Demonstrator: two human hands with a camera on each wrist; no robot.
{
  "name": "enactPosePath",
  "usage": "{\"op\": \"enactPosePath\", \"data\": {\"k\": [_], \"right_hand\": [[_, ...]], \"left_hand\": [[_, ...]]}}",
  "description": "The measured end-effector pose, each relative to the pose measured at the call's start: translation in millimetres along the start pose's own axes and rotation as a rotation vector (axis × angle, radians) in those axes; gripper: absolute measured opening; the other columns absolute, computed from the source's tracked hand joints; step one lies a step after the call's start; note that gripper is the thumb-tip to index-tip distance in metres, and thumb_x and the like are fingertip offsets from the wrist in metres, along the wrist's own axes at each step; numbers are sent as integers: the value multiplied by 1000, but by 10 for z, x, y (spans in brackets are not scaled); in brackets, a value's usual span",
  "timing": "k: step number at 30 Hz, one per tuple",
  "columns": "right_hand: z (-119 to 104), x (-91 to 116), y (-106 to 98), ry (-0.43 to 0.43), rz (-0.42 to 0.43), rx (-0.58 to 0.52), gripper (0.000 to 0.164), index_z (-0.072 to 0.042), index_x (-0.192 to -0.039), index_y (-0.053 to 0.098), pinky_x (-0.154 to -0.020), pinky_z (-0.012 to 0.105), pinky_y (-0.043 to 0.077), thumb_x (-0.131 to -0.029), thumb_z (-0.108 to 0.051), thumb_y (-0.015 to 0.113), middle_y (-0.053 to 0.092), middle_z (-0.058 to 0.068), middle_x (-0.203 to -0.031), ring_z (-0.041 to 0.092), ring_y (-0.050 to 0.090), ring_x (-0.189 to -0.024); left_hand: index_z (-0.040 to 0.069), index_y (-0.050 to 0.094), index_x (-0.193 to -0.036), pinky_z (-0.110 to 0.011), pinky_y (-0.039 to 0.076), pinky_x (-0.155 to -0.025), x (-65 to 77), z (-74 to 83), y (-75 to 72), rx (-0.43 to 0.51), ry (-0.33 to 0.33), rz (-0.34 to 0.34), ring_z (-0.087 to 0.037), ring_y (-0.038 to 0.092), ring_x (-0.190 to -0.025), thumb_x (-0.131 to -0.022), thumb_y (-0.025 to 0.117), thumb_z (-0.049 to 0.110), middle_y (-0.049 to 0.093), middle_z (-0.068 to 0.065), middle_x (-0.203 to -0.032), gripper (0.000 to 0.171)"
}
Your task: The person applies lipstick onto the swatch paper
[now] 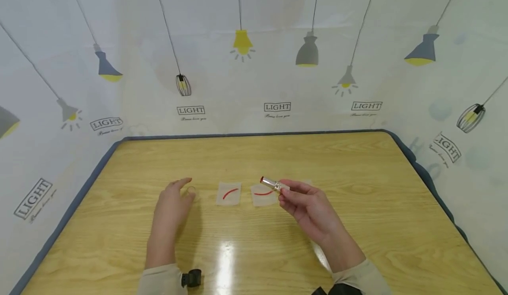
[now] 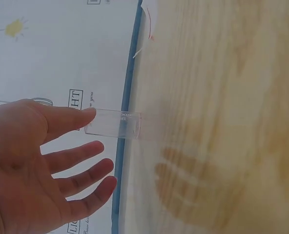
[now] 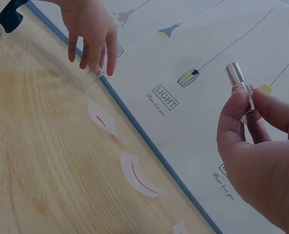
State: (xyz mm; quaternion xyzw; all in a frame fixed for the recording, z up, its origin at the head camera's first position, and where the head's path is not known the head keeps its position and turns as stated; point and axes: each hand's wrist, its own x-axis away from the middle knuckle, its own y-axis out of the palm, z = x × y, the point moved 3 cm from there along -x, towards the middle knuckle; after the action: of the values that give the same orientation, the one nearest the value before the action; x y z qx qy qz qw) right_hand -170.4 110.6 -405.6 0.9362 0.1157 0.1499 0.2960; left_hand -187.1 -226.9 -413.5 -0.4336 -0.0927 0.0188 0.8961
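My right hand [image 1: 311, 211] holds a silver lipstick [image 1: 271, 183] between thumb and fingers, above the table and tilted. Its red tip points up and to the left in the head view. My left hand [image 1: 172, 207] is at the left, fingers spread around a clear cylindrical cap [image 2: 113, 123]. The thumb tip overlaps the cap's upper end in the left wrist view, and the index finger stands apart from it in the head view. Between the hands lies a pale paper square [image 1: 228, 193] with a red curved stroke. A second marked square [image 1: 259, 199] is partly hidden by the lipstick.
The wood-grain table [image 1: 246, 158] has a dark blue edge [image 1: 254, 134] along the back and sides. A white wall covering [image 1: 278, 79] printed with lamps surrounds it. The edge of a third pale square [image 1: 308, 182] shows behind my right hand.
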Motion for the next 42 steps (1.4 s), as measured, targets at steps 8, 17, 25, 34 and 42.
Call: {"op": "enactPosePath", "data": {"k": [8, 17, 25, 34, 42], "right_hand": [[9, 17, -30, 10, 8, 10, 28, -14, -106, 82, -87, 21, 62, -104, 3, 61, 75, 2, -104, 11, 73, -88], [-19, 4, -87, -1, 23, -2, 30, -15, -104, 82, -86, 20, 62, -104, 5, 59, 75, 2, -100, 11, 73, -86], [-56, -8, -102, -14, 14, -1, 28, -14, -106, 82, -86, 21, 62, -105, 3, 60, 75, 2, -101, 11, 72, -85], [-107, 26, -96, -29, 17, 4, 28, -17, -106, 83, -87, 21, 62, -106, 0, 60, 77, 0, -99, 9, 73, -87], [-93, 46, -31, -20, -14, 19, 29, -16, -106, 83, -86, 21, 62, -105, 1, 60, 76, 0, -103, 9, 72, -86]], "left_hand": [[7, 56, -153, -52, 57, -85, -17, -24, 72, -14, -11, 8, -41, 69, -109, -108, 58, 17, 58, -27, -153, 47], [3, 63, -144, -49, 59, -87, -14, 90, 75, 34, 69, 124, -37, 72, -111, -104, 62, 8, 73, -21, -129, 40], [13, 65, -144, -35, 60, -100, 89, 396, 84, 361, 127, 138, -27, 72, -118, -106, 67, 18, 75, -13, -131, 38], [16, 72, -132, -23, 60, -89, 318, 850, 148, 590, 173, 24, -18, 78, -106, -102, 75, 21, 80, -13, -120, 31], [10, 72, -128, -23, 60, -91, 402, 1020, 270, 731, 238, -7, -14, 78, -96, -101, 74, 11, 80, -17, -117, 27]]}}
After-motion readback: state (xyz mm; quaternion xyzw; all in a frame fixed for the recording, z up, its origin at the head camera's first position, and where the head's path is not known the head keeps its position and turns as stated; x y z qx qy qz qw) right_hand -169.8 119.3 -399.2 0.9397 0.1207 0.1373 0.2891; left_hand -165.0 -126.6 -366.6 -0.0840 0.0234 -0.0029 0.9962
